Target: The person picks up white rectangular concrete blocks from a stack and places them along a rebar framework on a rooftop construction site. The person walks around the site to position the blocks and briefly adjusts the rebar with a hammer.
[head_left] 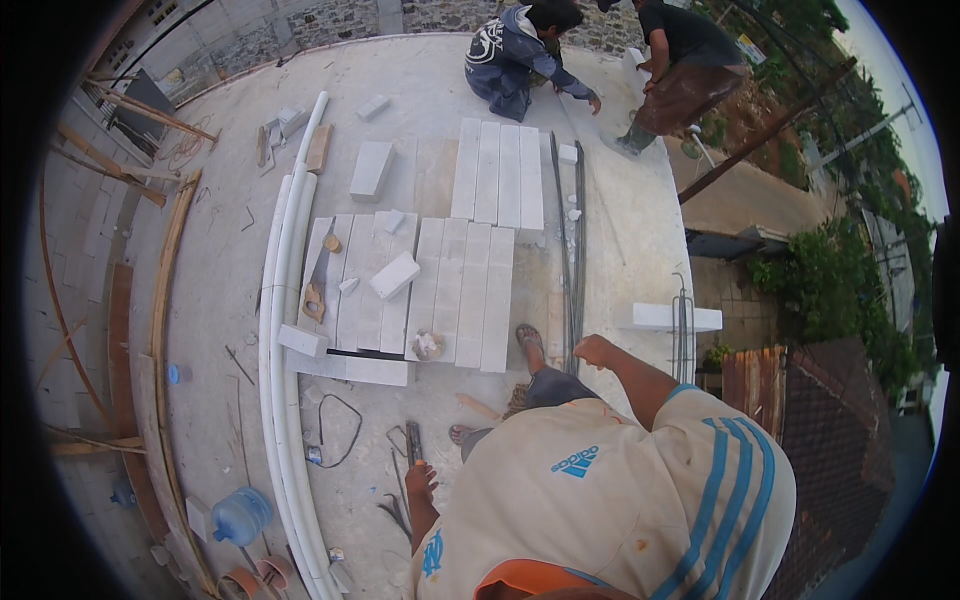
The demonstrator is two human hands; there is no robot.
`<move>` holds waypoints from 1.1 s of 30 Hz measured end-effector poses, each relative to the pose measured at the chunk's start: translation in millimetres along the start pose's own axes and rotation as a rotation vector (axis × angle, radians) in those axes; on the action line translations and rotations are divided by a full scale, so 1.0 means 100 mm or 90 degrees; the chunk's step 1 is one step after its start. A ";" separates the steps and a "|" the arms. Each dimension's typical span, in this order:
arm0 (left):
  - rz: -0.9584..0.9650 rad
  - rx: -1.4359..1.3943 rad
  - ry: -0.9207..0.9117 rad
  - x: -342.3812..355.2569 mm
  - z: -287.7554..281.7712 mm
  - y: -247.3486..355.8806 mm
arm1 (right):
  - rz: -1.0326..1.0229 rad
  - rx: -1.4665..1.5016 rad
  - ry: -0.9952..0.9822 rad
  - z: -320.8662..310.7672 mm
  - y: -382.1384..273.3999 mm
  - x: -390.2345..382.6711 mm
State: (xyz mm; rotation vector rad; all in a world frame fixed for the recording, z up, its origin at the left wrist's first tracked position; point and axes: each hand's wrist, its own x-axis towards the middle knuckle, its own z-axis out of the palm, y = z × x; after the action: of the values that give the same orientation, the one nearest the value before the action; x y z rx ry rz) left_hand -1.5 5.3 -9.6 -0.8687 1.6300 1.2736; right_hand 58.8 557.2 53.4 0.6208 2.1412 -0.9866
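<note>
The left hand [421, 478] hangs low with its fingers loosely bent, just beside a dark elongated tool [413, 442]; whether they touch, or the fingers close on it, I cannot tell. The right hand [595, 352] is loosely curled beside the near end of the dark rods [565, 250]; its palm is hidden, so I cannot tell if it grips anything. The tool lies on the concrete floor [385, 435], its long axis running away from the person; its kind is hard to make out. The rods also point away, right of the pale blocks [460, 290], their near ends partly covered by the person's leg and shirt. The blocks' long sides run roughly alike, and a handsaw [314, 300] lies on them, handle nearer. Farther off, one co-worker [515, 60] crouches and another [690, 65] bends, head cut off by the upper edge.
</note>
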 end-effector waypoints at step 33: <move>-0.009 -0.030 0.015 -0.12 0.08 0.02 | 0.067 0.110 0.023 -0.06 -0.14 -0.13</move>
State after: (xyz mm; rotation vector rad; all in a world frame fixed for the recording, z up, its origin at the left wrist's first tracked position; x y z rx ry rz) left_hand 3.3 13.3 1.5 -0.9250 1.6146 1.3010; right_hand 55.5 551.5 71.9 0.8324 2.0460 -1.1166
